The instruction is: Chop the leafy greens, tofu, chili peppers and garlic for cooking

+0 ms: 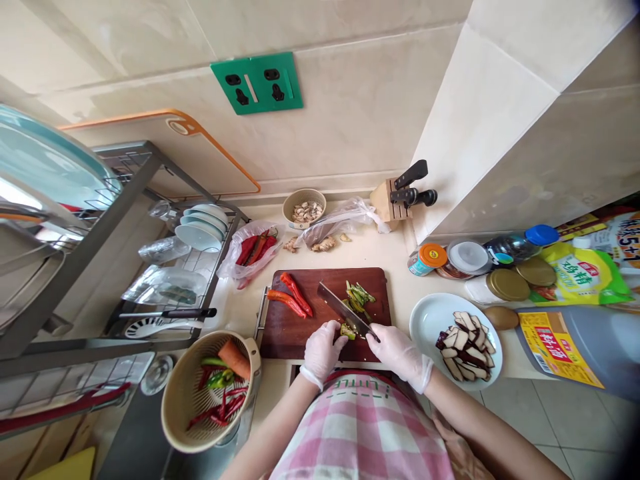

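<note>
My right hand (400,355), in a clear glove, is wrapped round the handle of a kitchen knife (343,308) whose blade points up and left over the brown cutting board (320,340). My left hand (323,348), also gloved, has its fingers bent at the board's front edge, against a piece of green pepper (347,331) beside the blade. Cut green pepper strips (358,295) lie right of the knife, with small seeds around. Two red chilies (296,293) rest on the board's left part.
A colander (170,407) with a carrot and peppers stands at the left, near a dish rack (145,167). Right of the board is a white plate (419,320) of sliced pieces. Behind are a knife block (383,200), a bag of chilies (256,248) and a garlic basket (290,212).
</note>
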`<state>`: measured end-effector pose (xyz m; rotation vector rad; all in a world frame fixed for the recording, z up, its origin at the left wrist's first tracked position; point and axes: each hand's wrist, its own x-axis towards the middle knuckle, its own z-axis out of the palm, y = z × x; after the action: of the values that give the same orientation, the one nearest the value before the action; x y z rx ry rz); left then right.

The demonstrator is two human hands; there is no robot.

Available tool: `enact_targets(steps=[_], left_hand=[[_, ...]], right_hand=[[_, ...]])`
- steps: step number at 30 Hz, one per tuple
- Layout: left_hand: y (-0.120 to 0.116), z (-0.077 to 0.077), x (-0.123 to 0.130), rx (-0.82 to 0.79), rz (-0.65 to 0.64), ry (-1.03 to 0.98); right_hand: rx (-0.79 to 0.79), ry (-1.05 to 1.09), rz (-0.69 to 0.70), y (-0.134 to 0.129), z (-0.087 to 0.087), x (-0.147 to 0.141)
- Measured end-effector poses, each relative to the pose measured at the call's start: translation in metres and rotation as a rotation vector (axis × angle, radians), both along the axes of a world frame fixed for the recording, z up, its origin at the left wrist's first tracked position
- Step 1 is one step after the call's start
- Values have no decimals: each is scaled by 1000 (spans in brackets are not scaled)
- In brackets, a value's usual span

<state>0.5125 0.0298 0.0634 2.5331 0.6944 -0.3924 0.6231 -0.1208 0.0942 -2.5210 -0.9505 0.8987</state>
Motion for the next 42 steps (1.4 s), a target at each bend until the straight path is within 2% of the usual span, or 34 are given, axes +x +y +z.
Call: enact_targets(steps=[8, 12, 19, 22, 26, 29, 33, 42], left_hand=[[1, -7, 8, 45, -16, 102], [1, -11, 9, 57, -23, 105], [3, -12, 7, -4, 23, 47], [9, -9, 5, -59, 57, 31], [21, 1, 14, -53, 80, 216], [28, 8, 27, -17, 88, 302], [31, 11, 33, -54, 102, 279], [24, 5, 14, -24, 90, 165]], right_hand=[[-98, 46, 87, -4, 11, 6], [-88, 75, 82, 3, 5, 6], [-44, 84, -31, 28, -8, -3], [-32, 98, -76, 22, -11, -4], [-13, 116, -128, 8, -16, -6], [56, 101, -147, 0, -17, -13], [121, 44, -112, -8, -13, -22], [64, -38, 2, -21, 5, -17]])
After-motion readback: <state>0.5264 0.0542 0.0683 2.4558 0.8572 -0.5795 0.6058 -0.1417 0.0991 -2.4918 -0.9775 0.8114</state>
